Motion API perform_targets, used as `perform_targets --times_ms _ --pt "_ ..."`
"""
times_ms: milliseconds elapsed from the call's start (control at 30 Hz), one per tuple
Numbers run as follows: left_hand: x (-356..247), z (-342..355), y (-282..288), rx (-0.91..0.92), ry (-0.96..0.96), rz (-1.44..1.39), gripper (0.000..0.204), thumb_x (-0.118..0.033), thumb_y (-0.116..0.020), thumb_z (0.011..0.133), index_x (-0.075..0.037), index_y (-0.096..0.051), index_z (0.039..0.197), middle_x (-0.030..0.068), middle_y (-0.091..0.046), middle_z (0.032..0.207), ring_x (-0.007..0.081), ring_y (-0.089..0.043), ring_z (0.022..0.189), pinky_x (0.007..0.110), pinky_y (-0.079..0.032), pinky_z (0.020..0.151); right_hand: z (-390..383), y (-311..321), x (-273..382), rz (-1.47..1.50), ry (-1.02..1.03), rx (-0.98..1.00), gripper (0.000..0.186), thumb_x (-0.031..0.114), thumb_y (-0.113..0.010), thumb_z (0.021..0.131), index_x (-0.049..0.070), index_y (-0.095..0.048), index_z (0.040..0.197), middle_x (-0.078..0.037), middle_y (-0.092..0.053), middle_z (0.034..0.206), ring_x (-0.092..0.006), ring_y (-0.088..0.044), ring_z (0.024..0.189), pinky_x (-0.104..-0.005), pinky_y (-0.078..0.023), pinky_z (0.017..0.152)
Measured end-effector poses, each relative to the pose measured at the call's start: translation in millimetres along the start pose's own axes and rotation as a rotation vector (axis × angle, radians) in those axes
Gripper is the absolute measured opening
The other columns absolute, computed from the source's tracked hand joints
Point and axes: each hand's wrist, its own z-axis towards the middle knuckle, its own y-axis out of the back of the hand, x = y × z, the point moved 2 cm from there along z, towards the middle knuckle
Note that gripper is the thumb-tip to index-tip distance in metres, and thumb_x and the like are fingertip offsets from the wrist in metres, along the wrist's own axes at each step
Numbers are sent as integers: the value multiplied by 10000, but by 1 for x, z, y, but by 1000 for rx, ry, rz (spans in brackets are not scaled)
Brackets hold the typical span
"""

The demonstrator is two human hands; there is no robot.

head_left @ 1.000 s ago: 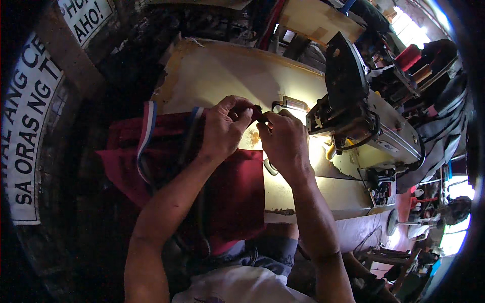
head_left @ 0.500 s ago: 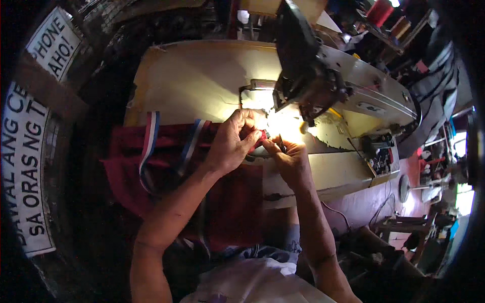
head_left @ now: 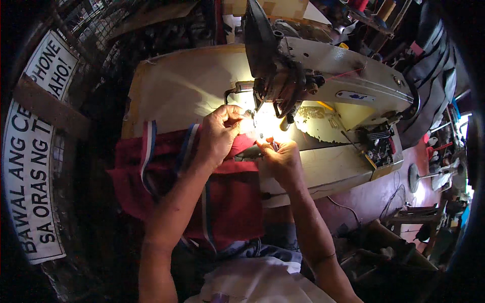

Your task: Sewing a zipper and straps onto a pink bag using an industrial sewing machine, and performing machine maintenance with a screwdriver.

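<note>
We see a pale, cream-coloured sewing table (head_left: 177, 86) carrying everything here, its top worn and brightly lit near the middle by a small lamp. Bolted on its right half sits a white industrial sewing machine (head_left: 348, 65), its dark head end reaching toward the centre of the table. A red garment with striped trim (head_left: 166, 151) lies across the near left edge of the top and hangs down off it toward our lap. Just right of the lit patch, in front of the machine's base, the surface coating is chipped and peeling (head_left: 323, 123). The far left part of the tabletop shows only bare surface with scuffed edges.
</note>
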Motion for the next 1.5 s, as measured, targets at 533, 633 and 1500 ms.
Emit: perform_targets --times_ms 533,633,1500 --pt "-8 -10 -6 -21 -204 172 199 -27 -647 890 5 -592 1078 70 -674 979 117 -633 873 288 -517 844 -13 -23 39 -560 280 -194 265 250 -619 928 -11 -617 976 -224 -659 716 -400 -665 685 -493 -511 637" --pt "-8 -12 -5 -16 -191 175 177 -42 -655 893 -5 -599 1057 52 -660 949 100 -614 840 280 -519 816 -9 -22 43 -562 232 -159 252 235 -603 936 -16 -622 947 -223 -643 668 -406 -658 647 -486 -506 603" --pt "-51 -12 22 465 14 780 92 -85 -697 878 -33 -636 925 -36 -571 710 31 -510 685 216 -443 649 -42 -32 20 -388 680 -146 298 112 -732 826 40 -615 1090 -146 -618 1021 -320 -628 886 -398 -534 749"
